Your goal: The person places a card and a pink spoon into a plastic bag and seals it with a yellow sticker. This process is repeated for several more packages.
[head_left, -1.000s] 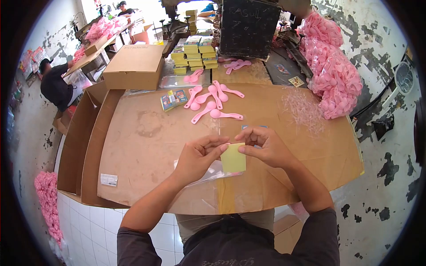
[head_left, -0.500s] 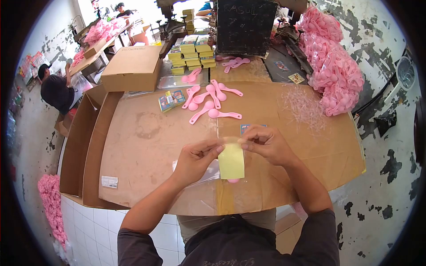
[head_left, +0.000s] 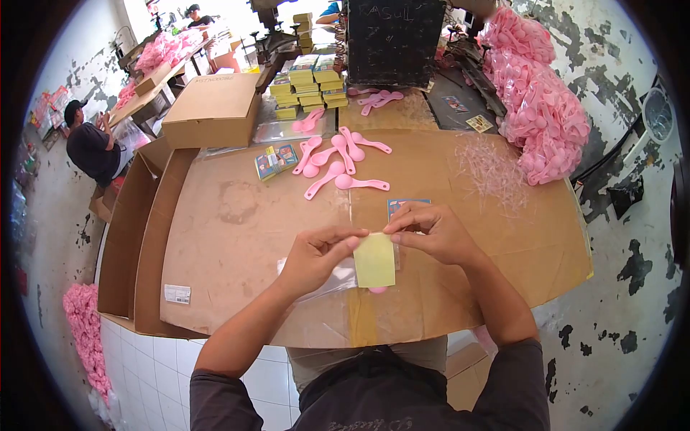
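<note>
A: Where is the yellow card (head_left: 375, 264) being held?
B: It is hanging upright between the two hands, over the near middle of the cardboard sheet (head_left: 237, 273). A pink rounded part (head_left: 377, 290) is showing just below its lower edge.

A: How is the left hand (head_left: 320, 257) gripping?
B: Its thumb and fingers are pinching the card's upper left corner. Clear plastic sleeves (head_left: 325, 284) are lying near it on the sheet.

A: And the right hand (head_left: 435, 235)?
B: Its thumb and fingertips are closing on the upper right corner. A blue printed card (head_left: 408, 205) is lying just beyond, partly covered by that hand.

A: What is resting farther out?
B: Pink spoons (head_left: 350, 149) are lying in a loose group, and a banded card bundle (head_left: 276, 162) is resting just left of them.
</note>
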The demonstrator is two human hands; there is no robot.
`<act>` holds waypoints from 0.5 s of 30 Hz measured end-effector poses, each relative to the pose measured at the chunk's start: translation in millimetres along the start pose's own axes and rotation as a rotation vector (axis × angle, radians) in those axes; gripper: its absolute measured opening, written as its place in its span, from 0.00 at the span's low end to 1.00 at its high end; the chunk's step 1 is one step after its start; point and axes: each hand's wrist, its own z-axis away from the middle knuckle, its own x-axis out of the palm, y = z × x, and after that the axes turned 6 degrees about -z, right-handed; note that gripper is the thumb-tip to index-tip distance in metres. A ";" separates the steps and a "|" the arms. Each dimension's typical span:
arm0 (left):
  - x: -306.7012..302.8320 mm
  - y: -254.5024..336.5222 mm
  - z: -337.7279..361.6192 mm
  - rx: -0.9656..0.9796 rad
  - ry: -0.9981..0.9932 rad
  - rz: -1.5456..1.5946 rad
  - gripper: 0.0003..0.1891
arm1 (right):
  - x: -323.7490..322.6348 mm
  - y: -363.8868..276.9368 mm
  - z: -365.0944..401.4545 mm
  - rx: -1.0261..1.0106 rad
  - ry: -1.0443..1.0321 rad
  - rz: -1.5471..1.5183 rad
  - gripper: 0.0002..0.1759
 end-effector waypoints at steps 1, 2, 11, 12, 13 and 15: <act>1.5 0.5 0.0 -0.005 0.017 -0.068 0.14 | 0.4 1.9 -0.4 0.003 0.004 0.000 0.07; 1.2 -0.2 -0.2 -0.016 0.017 -0.067 0.14 | 0.5 4.7 -0.6 0.010 0.004 -0.032 0.08; 1.3 1.0 -1.2 0.032 0.097 -0.046 0.15 | 6.9 1.3 5.7 0.138 -0.120 -0.081 0.19; 3.0 4.3 -0.7 0.049 0.118 -0.024 0.16 | 7.0 8.3 3.7 0.134 -0.114 -0.085 0.18; 5.3 7.1 0.1 0.065 0.139 -0.001 0.16 | 7.0 12.2 3.0 0.132 -0.107 -0.090 0.18; 13.2 9.3 2.9 0.122 0.144 -0.044 0.17 | 6.0 6.8 1.7 0.105 -0.126 -0.110 0.18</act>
